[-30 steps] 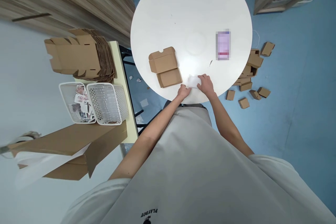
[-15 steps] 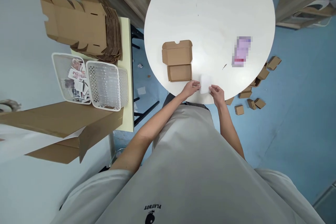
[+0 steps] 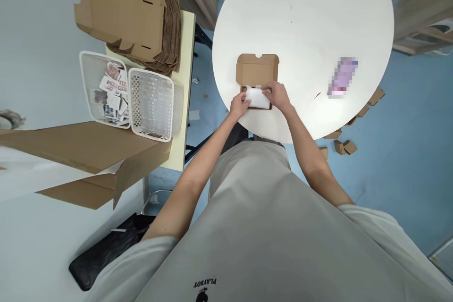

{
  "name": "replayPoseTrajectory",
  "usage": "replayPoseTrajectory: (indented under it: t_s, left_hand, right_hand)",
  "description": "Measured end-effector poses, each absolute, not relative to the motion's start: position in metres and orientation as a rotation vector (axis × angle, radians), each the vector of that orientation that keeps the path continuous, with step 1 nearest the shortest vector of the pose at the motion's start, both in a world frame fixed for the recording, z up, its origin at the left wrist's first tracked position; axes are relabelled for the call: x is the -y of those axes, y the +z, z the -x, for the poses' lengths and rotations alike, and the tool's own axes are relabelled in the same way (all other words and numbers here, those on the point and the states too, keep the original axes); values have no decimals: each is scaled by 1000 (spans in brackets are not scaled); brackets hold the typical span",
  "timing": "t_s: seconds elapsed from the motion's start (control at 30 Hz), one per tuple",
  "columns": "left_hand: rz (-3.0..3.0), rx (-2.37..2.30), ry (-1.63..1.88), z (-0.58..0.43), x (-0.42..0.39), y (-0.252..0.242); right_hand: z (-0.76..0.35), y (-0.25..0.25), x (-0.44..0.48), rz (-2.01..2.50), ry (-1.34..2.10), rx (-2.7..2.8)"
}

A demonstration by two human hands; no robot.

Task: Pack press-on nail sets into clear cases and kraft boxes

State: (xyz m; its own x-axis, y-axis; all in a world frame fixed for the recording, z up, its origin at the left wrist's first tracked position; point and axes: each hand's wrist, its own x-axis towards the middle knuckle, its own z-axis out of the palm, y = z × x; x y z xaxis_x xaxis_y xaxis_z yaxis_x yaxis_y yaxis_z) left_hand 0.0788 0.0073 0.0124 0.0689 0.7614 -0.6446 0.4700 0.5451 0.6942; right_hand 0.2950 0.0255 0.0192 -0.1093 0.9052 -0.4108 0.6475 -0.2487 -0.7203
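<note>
A white wrapped packet (image 3: 257, 98) lies level over the lower half of an open cardboard box (image 3: 256, 70); how deep it sits inside, I cannot tell. My left hand (image 3: 239, 105) pinches the packet's left end. On its upper right edge, the fingers of my right hand (image 3: 276, 95) are closed over the packet. The box's lid is folded back, away from my body, on the round white table (image 3: 304, 37). What the wrapping contains is hidden.
Towards the table's right side lies a blurred purple item (image 3: 343, 77). Small cardboard boxes (image 3: 345, 147) are scattered on the floor. On a side table at left stand flattened cartons (image 3: 123, 14), a basket of printed cards (image 3: 109, 92) and a basket of clear plastic pieces (image 3: 152, 104).
Both hands have carried the white packet from the table's near edge, leftward and away from my body, onto the open box. The camera view has shifted a little.
</note>
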Motion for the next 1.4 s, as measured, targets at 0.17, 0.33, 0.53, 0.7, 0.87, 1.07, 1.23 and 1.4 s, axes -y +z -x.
replayPoseTrajectory:
  t_s: [0.17,0.33,0.53,0.7,0.87,1.07,1.23,1.4]
  left_hand:
    - [-1239,-1710,124,-91,-11,-3]
    - [-1226,-1681,58,-97,-7,-11]
    - [-1250,-1670,87,-102,1,-8]
    - [-1334,-1694,131,-89,-10,6]
    - [-1287,-1805,425,-62,-63,1]
    - [-1149,-1621,430,-62,-96,-7]
    - [-1166,-1636,497,-60,-79,6]
    - [-1245,-1538,478,-49,-53,29]
  right_hand:
    - [-278,11,-34,2007,1198,1854]
    - [-261,8,-18,2141,1146,1820]
    - [-242,13,-4,2251,1119,1752]
    - [-251,21,-3,2265,960,1682]
    - [-294,0,-35,2169,998,1489]
    - [-316,-24,-70,1994,1262,1281]
    - [-324,-7,-55,1861,1312,1346]
    - [-330,22,-20,1827,1309,1479]
